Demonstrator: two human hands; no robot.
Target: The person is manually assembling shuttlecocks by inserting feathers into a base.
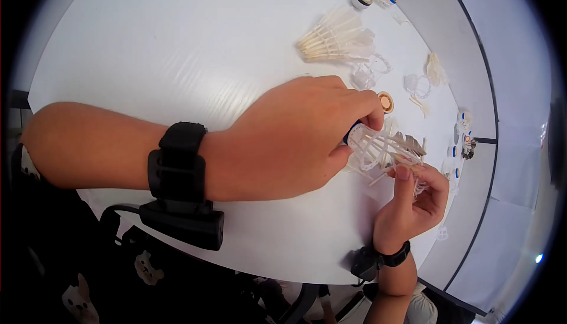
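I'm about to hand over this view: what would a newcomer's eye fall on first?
Probably the left hand, large at the picture's centre, with a black strap on its wrist. Next, just right of centre, the tattered shuttlecock held between it and the right hand. Then the cone of white feathers lying beyond the left hand on the white table.

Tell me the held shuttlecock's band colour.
The band is dark blue; head view shows it.
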